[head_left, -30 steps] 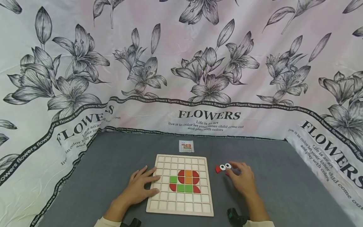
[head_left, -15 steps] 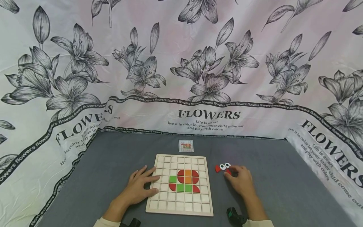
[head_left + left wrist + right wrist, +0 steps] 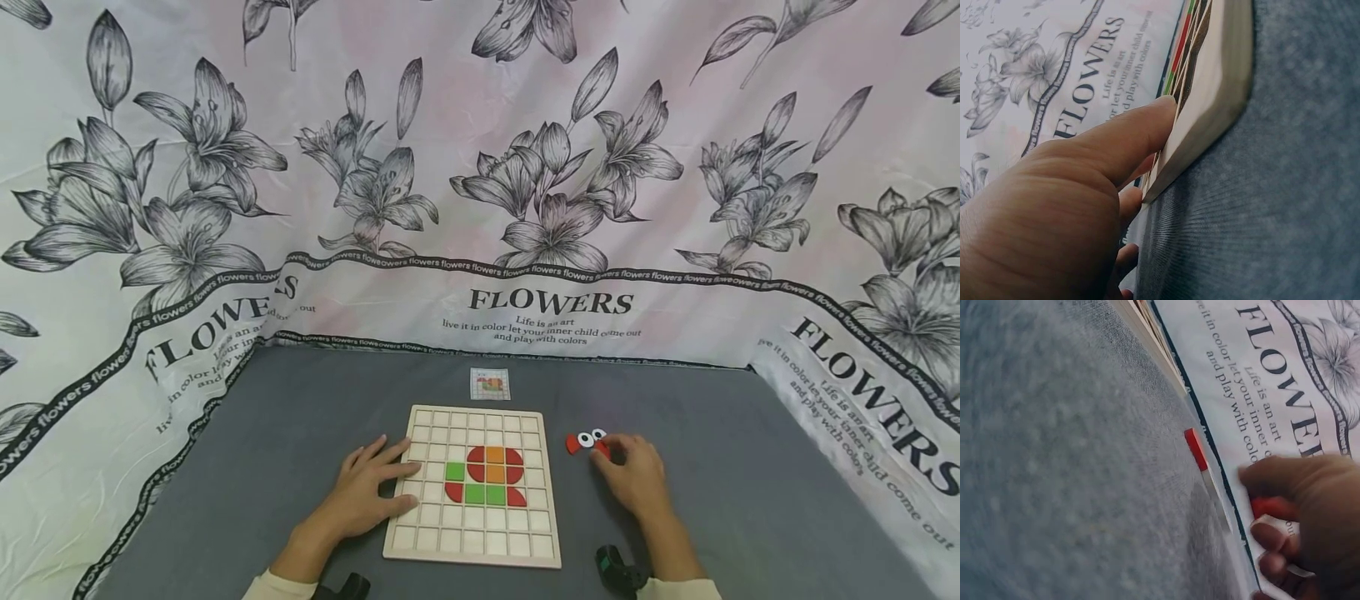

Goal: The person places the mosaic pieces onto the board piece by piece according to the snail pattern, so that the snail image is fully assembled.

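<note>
My left hand (image 3: pixel 365 487) rests on the left edge of a wooden grid board (image 3: pixel 427 542), fingers spread and thumb on the rim. On the board sit a green square (image 3: pixel 455 472), two orange squares (image 3: pixel 495 464) with rounded red pieces (image 3: pixel 513 464) around them, and a lower row of red and green pieces. To the right of the board, my right hand (image 3: pixel 637 473) pinches a red piece (image 3: pixel 1272 507) between thumb and fingers; its shape is mostly hidden. Just beside the fingertips lie two white eye pieces (image 3: pixel 586 440) with black centres and another red piece (image 3: pixel 573 444).
A small printed picture card (image 3: pixel 490 384) with a coloured grid pattern lies behind the board. The grey tabletop (image 3: pixel 315 400) meets a white floral cloth (image 3: pixel 555 308) at the back and sides. A dark strapped device (image 3: pixel 618 571) shows at the right wrist.
My right thumb and index finger have closed together on the red piece, the index finger coming down beside the eye pieces. The left hand stays on the board edge.
</note>
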Available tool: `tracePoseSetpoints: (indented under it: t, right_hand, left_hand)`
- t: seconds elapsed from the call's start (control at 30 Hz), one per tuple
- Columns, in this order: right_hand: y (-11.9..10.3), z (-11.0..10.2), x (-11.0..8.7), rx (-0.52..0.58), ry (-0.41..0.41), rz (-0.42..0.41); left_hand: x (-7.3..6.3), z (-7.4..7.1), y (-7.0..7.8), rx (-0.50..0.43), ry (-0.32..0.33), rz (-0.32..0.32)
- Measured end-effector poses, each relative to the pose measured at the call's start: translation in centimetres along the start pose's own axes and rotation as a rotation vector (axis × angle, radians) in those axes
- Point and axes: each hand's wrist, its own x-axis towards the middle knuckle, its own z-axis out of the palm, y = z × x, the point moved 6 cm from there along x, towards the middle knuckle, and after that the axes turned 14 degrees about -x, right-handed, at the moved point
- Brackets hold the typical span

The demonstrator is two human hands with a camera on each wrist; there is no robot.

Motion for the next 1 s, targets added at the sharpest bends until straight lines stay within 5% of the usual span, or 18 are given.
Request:
tracePoseSetpoints:
  t: [0.17, 0.6, 1.0]
  right_hand:
    - [-2.4, -1.4, 0.0, 0.047, 0.118, -0.101]
    - [-9.9, -4.7, -0.3, 0.146, 0.255, -0.322]
    - [-14.1, -6.2, -0.7, 0.267, 0.258, -0.42]
  left_hand:
    - [0.0, -0.1, 0.0, 0.015, -0.003, 0.005]
    - [0.0, -0.1, -0.2, 0.004, 0.003, 0.008]
    - [-0.1, 0.0, 0.0, 0.003, -0.003, -0.003]
